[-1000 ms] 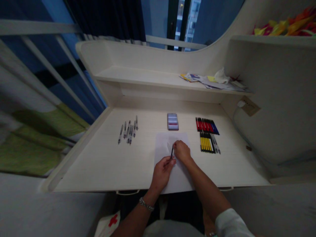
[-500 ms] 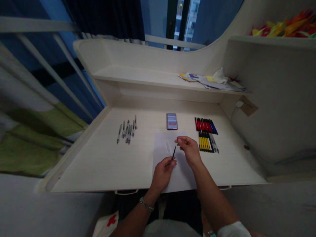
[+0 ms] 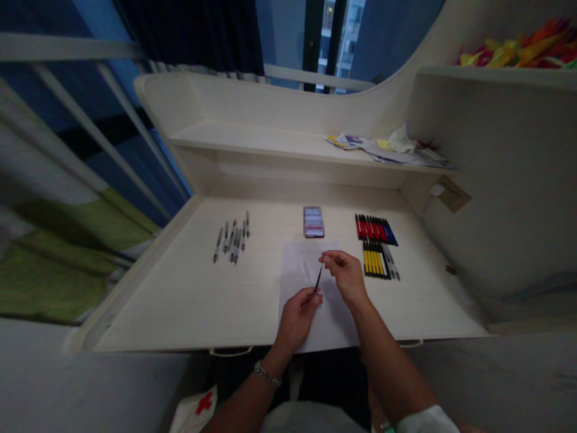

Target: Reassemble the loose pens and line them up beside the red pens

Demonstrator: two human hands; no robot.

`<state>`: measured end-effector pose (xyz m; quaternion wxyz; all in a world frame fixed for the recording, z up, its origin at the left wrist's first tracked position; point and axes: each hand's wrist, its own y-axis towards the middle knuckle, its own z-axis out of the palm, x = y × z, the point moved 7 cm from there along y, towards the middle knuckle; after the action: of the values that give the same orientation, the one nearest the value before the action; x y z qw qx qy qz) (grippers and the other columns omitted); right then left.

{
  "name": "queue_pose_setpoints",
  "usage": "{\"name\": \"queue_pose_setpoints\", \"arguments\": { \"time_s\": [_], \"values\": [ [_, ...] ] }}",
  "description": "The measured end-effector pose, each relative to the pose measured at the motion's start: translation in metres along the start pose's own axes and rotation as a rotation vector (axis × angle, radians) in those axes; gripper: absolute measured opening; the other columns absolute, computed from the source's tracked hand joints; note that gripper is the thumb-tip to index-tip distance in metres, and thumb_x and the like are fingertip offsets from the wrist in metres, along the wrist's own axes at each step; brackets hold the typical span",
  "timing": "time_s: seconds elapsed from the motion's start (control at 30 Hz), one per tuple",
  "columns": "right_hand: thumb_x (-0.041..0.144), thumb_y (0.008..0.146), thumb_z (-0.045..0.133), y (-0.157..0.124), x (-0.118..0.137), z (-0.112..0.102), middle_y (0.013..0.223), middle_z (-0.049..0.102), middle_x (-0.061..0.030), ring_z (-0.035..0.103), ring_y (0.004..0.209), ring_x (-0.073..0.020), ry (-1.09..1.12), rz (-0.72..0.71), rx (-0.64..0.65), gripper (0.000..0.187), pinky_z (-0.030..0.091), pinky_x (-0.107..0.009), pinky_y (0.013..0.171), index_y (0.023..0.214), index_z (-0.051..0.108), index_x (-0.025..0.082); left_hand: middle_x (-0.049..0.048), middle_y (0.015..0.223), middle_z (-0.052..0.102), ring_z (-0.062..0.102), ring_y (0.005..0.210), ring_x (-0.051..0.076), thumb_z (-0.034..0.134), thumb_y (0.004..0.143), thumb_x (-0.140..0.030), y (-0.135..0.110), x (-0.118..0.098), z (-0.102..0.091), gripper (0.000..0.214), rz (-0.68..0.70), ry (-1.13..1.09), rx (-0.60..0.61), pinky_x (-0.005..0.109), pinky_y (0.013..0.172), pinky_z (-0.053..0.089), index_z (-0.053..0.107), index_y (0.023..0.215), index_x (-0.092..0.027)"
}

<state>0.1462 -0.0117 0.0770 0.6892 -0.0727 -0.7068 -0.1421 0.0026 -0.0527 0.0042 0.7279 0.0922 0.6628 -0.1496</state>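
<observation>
My left hand [image 3: 297,320] rests over the lower edge of a white paper sheet [image 3: 293,282] and is shut on a slim dark pen [image 3: 318,279], which points up and away from me. My right hand [image 3: 345,278] hovers just above and right of the pen's tip. Its thumb and forefinger are close together, and I cannot tell whether they pinch something small. A blurred phone [image 3: 314,221] lies face up beyond the paper. To the left lies a group of slim clear pens [image 3: 232,239]; to the right are rows of red-and-blue pens [image 3: 376,230] and yellow-and-black pens [image 3: 376,260].
All this lies on a pale wooden desk [image 3: 171,307] with a shelf [image 3: 252,138] behind it holding papers [image 3: 387,147]. Colourful paper scraps [image 3: 514,54] sit on a higher shelf at the right. A white bag with a red cross [image 3: 193,412] lies below the desk's front edge.
My right hand has moved up and to the right, away from the pen, and the gap between them has widened. My left hand and the pen have barely moved.
</observation>
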Motion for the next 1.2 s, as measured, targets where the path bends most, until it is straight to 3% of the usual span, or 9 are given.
{"name": "queue_pose_setpoints", "arguments": {
  "time_s": [0.23, 0.47, 0.53, 0.67, 0.77, 0.83, 0.9, 1.07, 1.2],
  "values": [
    [0.035, 0.073, 0.069, -0.007, 0.000, 0.004, 0.084, 0.072, -0.0053, 0.064, 0.078, -0.0197, -0.166, -0.020, 0.082, 0.021, 0.049, -0.033, 0.074, 0.087, 0.071, 0.021, 0.0082, 0.099, 0.072, 0.067, 0.092, 0.021, 0.060, 0.084, -0.038, 0.001, 0.003, -0.002, 0.032, 0.004, 0.006, -0.011, 0.035, 0.088, 0.050, 0.064, 0.108, -0.016],
    [0.035, 0.071, 0.068, -0.002, -0.032, 0.013, 0.091, 0.072, -0.0071, 0.066, 0.087, -0.0209, -0.029, 0.088, 0.289, 0.035, 0.049, -0.034, 0.078, 0.102, 0.064, 0.019, 0.0091, 0.098, 0.072, 0.068, 0.091, 0.022, 0.061, 0.083, -0.039, -0.001, 0.001, -0.006, 0.033, -0.010, -0.013, -0.026, 0.035, 0.087, 0.051, 0.064, 0.105, -0.016],
    [0.038, 0.075, 0.064, 0.008, -0.044, 0.014, 0.094, 0.071, -0.0081, 0.066, 0.087, -0.0205, -0.203, 0.082, 0.229, 0.029, 0.049, -0.034, 0.079, 0.097, 0.066, 0.019, 0.0095, 0.098, 0.072, 0.068, 0.091, 0.022, 0.062, 0.082, -0.039, -0.002, 0.001, -0.009, 0.034, -0.022, -0.029, -0.038, 0.036, 0.087, 0.051, 0.064, 0.106, -0.015],
    [0.043, 0.076, 0.064, 0.020, -0.060, 0.030, 0.091, 0.071, -0.0082, 0.064, 0.088, -0.0222, -0.799, 0.119, 0.179, 0.026, 0.046, -0.033, 0.078, 0.091, 0.068, 0.022, 0.0101, 0.098, 0.072, 0.068, 0.091, 0.023, 0.063, 0.081, -0.040, -0.003, 0.004, -0.012, 0.035, -0.038, -0.057, -0.062, 0.037, 0.086, 0.052, 0.064, 0.105, -0.015],
    [0.042, 0.075, 0.065, 0.022, -0.064, 0.041, 0.097, 0.070, -0.0103, 0.063, 0.092, -0.0245, -1.002, 0.140, 0.177, 0.023, 0.045, -0.033, 0.077, 0.087, 0.067, 0.022, 0.0099, 0.098, 0.072, 0.068, 0.091, 0.022, 0.063, 0.080, -0.040, -0.003, 0.005, -0.014, 0.035, -0.040, -0.061, -0.065, 0.037, 0.086, 0.052, 0.064, 0.105, -0.015],
    [0.037, 0.076, 0.064, 0.024, -0.065, 0.039, 0.093, 0.070, -0.0100, 0.063, 0.090, -0.0227, -0.937, 0.150, 0.159, 0.018, 0.045, -0.032, 0.075, 0.082, 0.067, 0.021, 0.0100, 0.097, 0.072, 0.068, 0.090, 0.022, 0.063, 0.080, -0.040, -0.003, 0.005, -0.016, 0.035, -0.048, -0.059, -0.076, 0.037, 0.086, 0.052, 0.063, 0.105, -0.015],
    [0.036, 0.076, 0.061, 0.026, -0.063, 0.033, 0.085, 0.070, -0.0076, 0.064, 0.079, -0.0189, -0.694, 0.159, 0.136, 0.019, 0.046, -0.029, 0.070, 0.085, 0.065, 0.019, 0.0103, 0.097, 0.072, 0.069, 0.089, 0.022, 0.063, 0.080, -0.040, -0.003, 0.005, -0.018, 0.036, -0.061, -0.056, -0.081, 0.037, 0.086, 0.052, 0.063, 0.105, -0.014],
    [0.041, 0.073, 0.063, 0.027, -0.026, 0.007, 0.079, 0.069, -0.0033, 0.057, 0.057, -0.0127, 0.010, 0.091, 0.056, 0.051, 0.045, -0.024, 0.053, 0.118, 0.052, 0.019, 0.0111, 0.098, 0.072, 0.069, 0.089, 0.022, 0.063, 0.081, -0.041, -0.003, 0.006, -0.014, 0.038, -0.071, -0.050, -0.064, 0.036, 0.085, 0.052, 0.063, 0.107, -0.013],
    [0.040, 0.072, 0.066, 0.020, 0.011, -0.001, 0.079, 0.069, -0.0041, 0.055, 0.057, -0.0119, 0.094, 0.018, 0.043, 0.046, 0.043, -0.024, 0.050, 0.112, 0.056, 0.019, 0.0110, 0.099, 0.072, 0.069, 0.089, 0.022, 0.063, 0.081, -0.041, -0.003, 0.008, -0.008, 0.038, -0.066, -0.059, -0.052, 0.037, 0.086, 0.052, 0.064, 0.108, -0.014]
  ]
}}
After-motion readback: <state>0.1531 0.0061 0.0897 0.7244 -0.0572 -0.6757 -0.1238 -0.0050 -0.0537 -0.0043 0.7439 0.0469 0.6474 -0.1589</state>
